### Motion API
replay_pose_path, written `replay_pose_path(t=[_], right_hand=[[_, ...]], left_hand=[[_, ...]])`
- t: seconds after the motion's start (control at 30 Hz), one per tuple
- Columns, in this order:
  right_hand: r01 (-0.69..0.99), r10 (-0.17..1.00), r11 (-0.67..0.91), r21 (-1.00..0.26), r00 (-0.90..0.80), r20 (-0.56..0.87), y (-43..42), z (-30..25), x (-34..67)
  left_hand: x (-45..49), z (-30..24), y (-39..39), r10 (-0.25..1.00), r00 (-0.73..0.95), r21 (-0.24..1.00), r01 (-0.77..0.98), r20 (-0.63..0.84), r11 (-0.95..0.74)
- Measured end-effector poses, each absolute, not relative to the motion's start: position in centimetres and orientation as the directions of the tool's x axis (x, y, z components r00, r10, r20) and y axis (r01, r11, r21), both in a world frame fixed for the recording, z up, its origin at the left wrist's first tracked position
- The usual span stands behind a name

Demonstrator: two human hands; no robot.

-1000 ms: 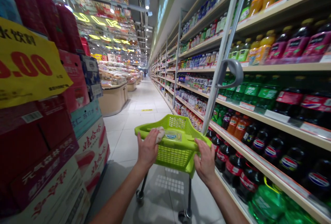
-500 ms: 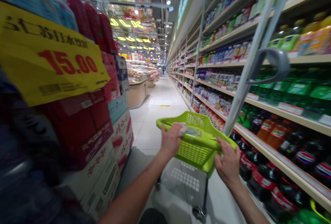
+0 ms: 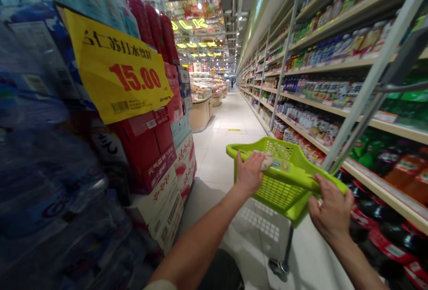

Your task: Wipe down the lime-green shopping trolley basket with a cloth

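A lime-green shopping cart [image 3: 284,192] with a latticed basket stands in front of me, its handle bar toward me. My left hand [image 3: 250,174] is closed at the left half of the bar. A crumpled whitish cloth [image 3: 267,161] shows at its fingertips, pressed on the bar beside a small label [image 3: 280,164]. At the right end of the bar, my right hand [image 3: 331,207] is wrapped round it, fingers over the top and thumb below. A bit of white shows by that thumb, too small to name. One caster wheel [image 3: 279,268] is visible below.
Stacked drink cartons [image 3: 157,169] and wrapped bottles [image 3: 50,183] rise close on the left, under a yellow price sign [image 3: 130,73]. Drink shelves [image 3: 314,134] with a slanting metal post [image 3: 374,89] line the right. A tiled aisle [image 3: 227,136] runs ahead past display counters [image 3: 201,113].
My view has turned left, so the cart, both hands, the price sign and the shelves sit further right. Both hands keep about the same places on the bar.
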State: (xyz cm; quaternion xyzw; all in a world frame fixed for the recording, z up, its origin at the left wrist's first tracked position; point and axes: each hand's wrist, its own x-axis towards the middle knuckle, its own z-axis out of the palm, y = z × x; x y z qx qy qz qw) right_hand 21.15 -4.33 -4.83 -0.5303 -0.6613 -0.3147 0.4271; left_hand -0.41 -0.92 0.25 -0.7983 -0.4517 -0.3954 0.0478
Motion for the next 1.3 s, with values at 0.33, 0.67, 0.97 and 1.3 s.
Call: replay_pose_path(t=[0.33,0.67,0.97,1.3], right_hand=[[0.965,0.503,0.232,-0.126,-0.008,0.864,-5.3,-4.1,20.4],[0.955,0.524,0.257,-0.151,-0.007,0.852,-5.5,-4.0,20.5],[0.956,0.529,0.245,-0.159,0.006,0.849,-5.6,-3.8,20.4],[0.946,0.522,0.267,-0.184,0.018,0.853,-5.4,-4.0,20.6]], left_hand=[[-2.9,-0.2,0.6,0.686,0.118,0.316,0.823,0.718,-0.473],[-1.8,-1.0,0.1,0.578,0.208,0.172,0.828,0.789,-0.533],[-0.5,-2.1,-0.5,0.466,0.359,0.029,0.767,0.808,-0.641],[-2.2,-3.4,0.4,0.404,0.252,0.035,0.813,0.879,-0.581]])
